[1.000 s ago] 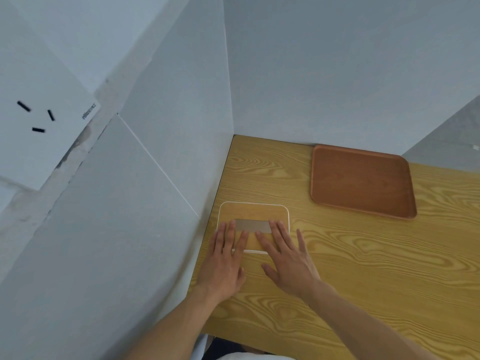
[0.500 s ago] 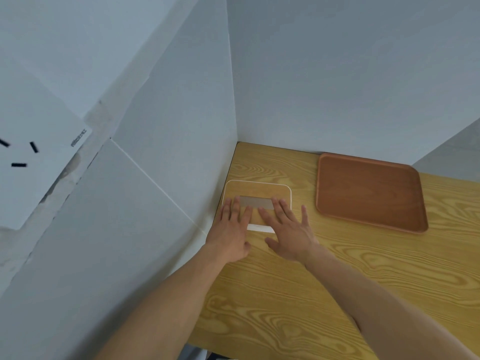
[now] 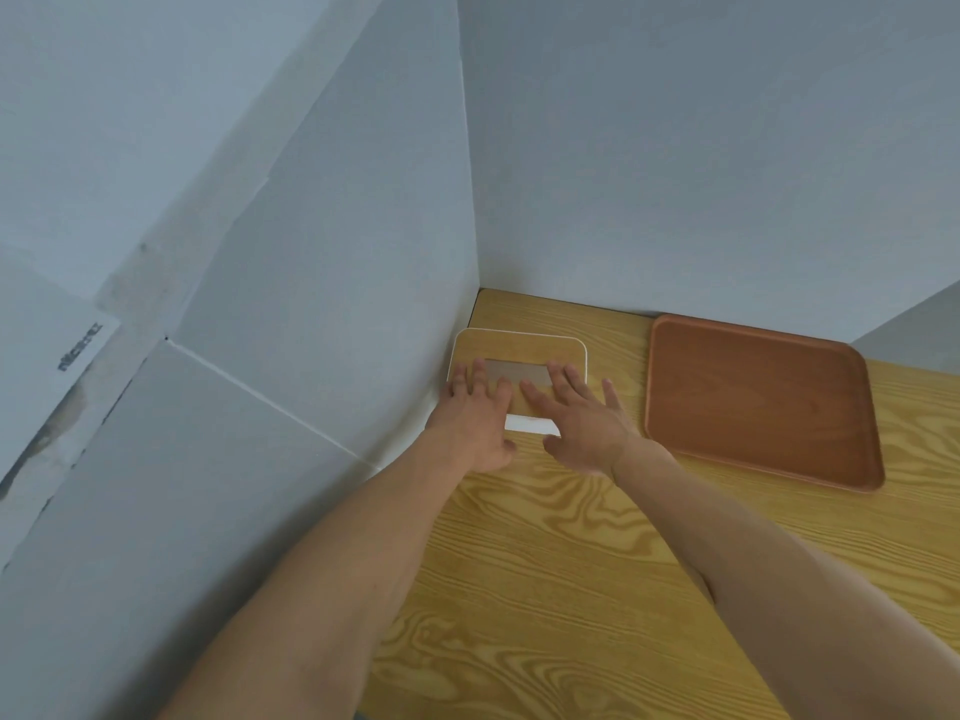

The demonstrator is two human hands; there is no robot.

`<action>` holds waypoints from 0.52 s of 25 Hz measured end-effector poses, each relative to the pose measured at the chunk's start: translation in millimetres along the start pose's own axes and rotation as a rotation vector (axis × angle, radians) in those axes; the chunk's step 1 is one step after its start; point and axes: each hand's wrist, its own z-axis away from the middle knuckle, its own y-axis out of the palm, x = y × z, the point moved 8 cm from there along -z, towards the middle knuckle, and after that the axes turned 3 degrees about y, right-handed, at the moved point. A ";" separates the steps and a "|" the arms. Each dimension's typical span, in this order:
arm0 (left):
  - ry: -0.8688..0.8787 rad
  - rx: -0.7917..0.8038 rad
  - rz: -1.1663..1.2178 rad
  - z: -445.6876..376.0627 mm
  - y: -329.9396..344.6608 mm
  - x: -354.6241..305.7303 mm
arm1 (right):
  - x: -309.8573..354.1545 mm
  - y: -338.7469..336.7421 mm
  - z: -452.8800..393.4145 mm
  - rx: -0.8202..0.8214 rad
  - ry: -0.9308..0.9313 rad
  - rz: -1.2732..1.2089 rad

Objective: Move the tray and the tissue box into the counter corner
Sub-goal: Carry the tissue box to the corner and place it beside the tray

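Now both flat, open hands, the left hand (image 3: 475, 407) and right hand (image 3: 576, 413), press the tissue box (image 3: 519, 350), which looks light, hard and slidy.

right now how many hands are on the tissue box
2. The left hand lies flat on the tissue box at its wall-side end; the right hand lies flat on its end nearer the tray.

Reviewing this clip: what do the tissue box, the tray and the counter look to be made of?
Rounded tissue box with pale wood-look lid: grain-patterned top, smooth white body, probably plastic. Reddish-brown rectangular tray: faint grain, matte sheen, likely wood or wood-look laminate. Yellow counter: bold, swirling grain, probably veneer or printed laminate.
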 end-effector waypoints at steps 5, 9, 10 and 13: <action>-0.025 0.018 0.033 -13.4 -9.6 7.4 | -0.8 -11.6 -14.9 -0.005 0.002 -0.016; -0.035 0.020 0.045 -23.6 -13.9 9.6 | -1.4 -16.6 -22.3 -0.006 0.013 -0.024; -0.035 0.022 0.042 -25.7 -14.6 10.3 | -1.9 -17.7 -23.2 -0.010 0.017 -0.025; -0.032 0.025 0.030 -30.9 -17.6 13.1 | -3.2 -20.6 -27.4 -0.018 0.025 -0.029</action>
